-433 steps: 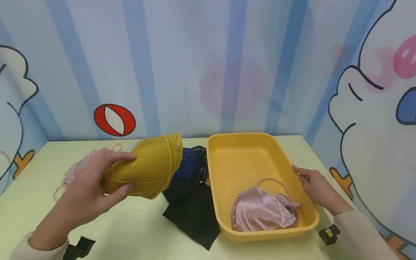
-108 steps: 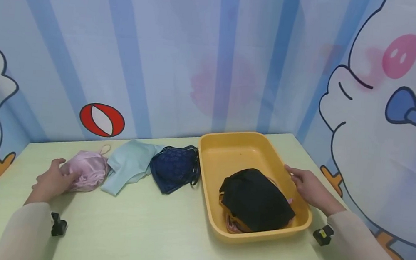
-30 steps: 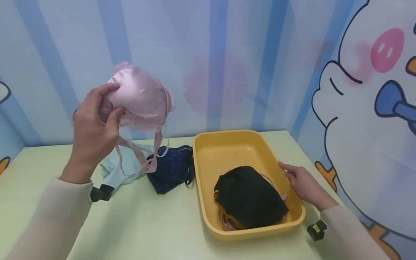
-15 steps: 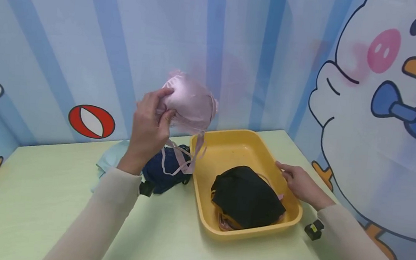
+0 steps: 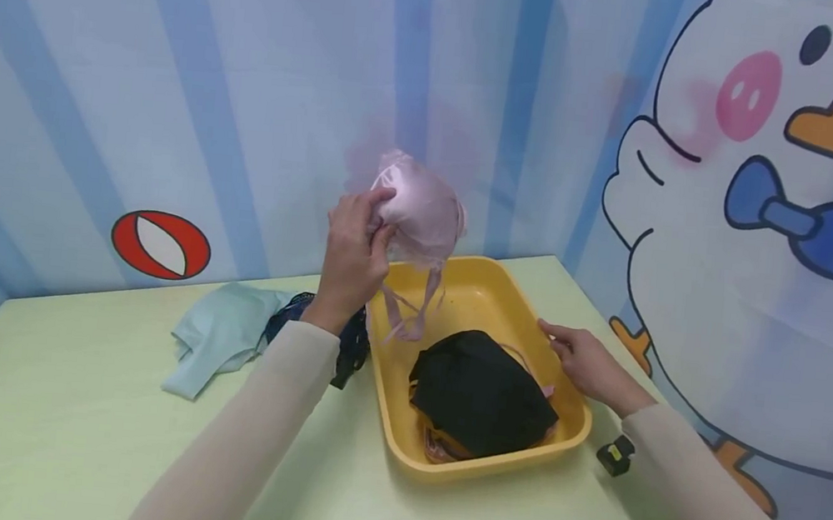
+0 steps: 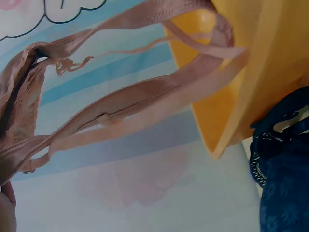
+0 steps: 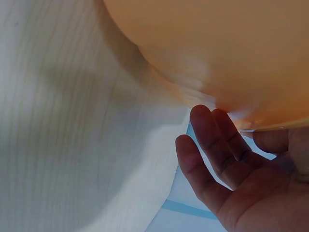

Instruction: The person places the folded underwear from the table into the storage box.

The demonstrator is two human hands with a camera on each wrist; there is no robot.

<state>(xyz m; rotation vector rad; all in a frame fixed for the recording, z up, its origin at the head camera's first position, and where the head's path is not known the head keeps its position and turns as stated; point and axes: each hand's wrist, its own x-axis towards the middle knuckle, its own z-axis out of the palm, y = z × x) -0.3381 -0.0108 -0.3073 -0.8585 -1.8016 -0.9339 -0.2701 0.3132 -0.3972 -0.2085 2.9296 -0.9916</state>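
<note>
In the head view my left hand [image 5: 353, 262] pinches a pink satin bra [image 5: 424, 215] between thumb and fingers, held up over the far left part of a yellow plastic tray [image 5: 474, 306]. Its straps [image 6: 140, 108] dangle in front of the tray wall in the left wrist view. My right hand [image 5: 587, 364] grips the tray's right rim, thumb at the edge. Seen from the right wrist, the other fingers [image 7: 210, 140] lie loosely against the outer wall. Inside the tray, a black garment [image 5: 484, 396] covers mustard and pink pieces.
Left of the tray, a navy lace bra [image 5: 353, 353] lies on the pale table [image 5: 70, 419], partly hidden by my left forearm. Beside it is a mint-green garment [image 5: 225, 329]. A printed curtain [image 5: 287, 114] hangs behind the table.
The mustard bra and the black garment have gone into the tray. My left hand has picked up the pink bra from the table's left and carried it right, over the tray; my right hand keeps its grip.
</note>
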